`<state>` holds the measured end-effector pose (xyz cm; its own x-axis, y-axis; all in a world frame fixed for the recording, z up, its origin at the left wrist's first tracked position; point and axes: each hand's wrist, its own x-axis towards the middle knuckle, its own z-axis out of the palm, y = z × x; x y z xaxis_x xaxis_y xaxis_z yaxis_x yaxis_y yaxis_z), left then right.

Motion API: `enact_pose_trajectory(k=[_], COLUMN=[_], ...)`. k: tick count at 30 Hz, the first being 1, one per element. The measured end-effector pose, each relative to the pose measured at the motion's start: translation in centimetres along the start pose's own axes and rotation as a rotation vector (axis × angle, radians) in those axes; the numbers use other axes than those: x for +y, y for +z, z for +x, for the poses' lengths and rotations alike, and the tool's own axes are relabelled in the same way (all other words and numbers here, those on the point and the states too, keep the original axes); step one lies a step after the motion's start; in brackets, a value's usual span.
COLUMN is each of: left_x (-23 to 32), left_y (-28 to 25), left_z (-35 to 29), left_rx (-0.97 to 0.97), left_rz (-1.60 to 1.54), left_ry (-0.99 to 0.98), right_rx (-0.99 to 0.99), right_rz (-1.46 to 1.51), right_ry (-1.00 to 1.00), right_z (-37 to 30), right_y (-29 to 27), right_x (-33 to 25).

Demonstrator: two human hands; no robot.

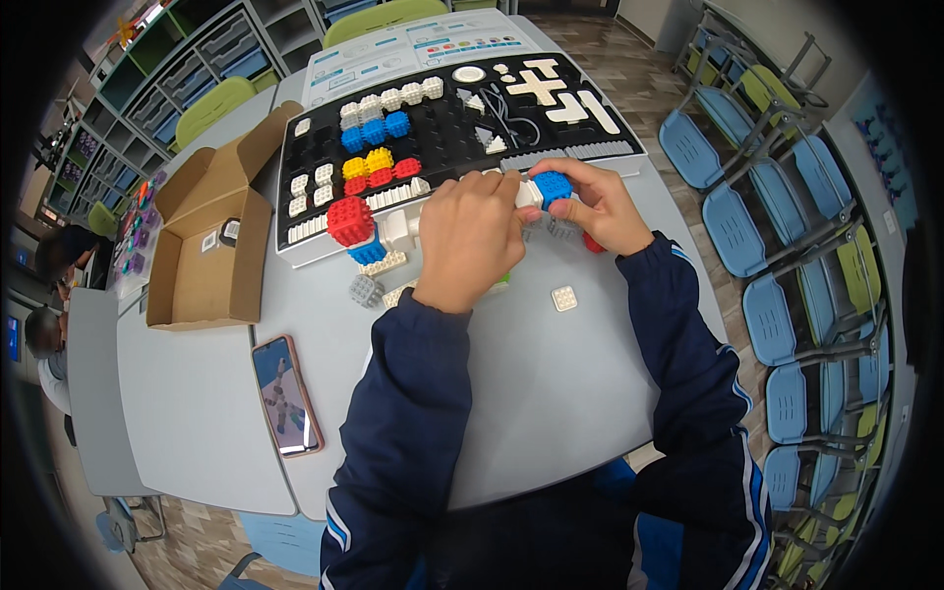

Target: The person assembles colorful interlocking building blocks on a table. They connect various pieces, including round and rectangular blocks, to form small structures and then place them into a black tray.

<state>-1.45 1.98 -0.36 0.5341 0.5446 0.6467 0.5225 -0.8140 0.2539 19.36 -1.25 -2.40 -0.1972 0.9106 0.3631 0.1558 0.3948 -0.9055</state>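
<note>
A block model lies across my hands at the tray's front edge. Its left end carries a red studded block (349, 221) on a blue block (368, 252), joined to a white connector (396, 232). My left hand (470, 241) is closed over the model's middle and hides what lies under the palm. With thumb and fingers, my right hand (602, 208) pinches a blue cube block (552, 187) at the model's right end, against a white piece. A grey studded block (366, 290) rests below the left end. A small beige square plate (563, 299) lies alone on the table.
Behind my hands is a black parts tray (433, 138) with white, blue, yellow and red blocks, a cable and white beams. An open cardboard box (206, 265) stands at left, near a phone (287, 395). Stacked chairs (733, 231) line the right. Other people sit far left.
</note>
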Motion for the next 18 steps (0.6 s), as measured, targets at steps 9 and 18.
enact_pose_trajectory(k=[9, 18], left_x=[0.4, 0.8], left_y=[-0.4, 0.1], left_z=[0.0, -0.2], left_rx=[-0.004, 0.064], left_rz=[-0.045, -0.024], left_ry=[-0.036, -0.059], right_rx=[0.146, 0.364], right_rz=[-0.117, -0.188], right_ry=[-0.067, -0.043], right_z=[-0.7, -1.6], right_y=[1.0, 2.8], right_x=[0.0, -0.4])
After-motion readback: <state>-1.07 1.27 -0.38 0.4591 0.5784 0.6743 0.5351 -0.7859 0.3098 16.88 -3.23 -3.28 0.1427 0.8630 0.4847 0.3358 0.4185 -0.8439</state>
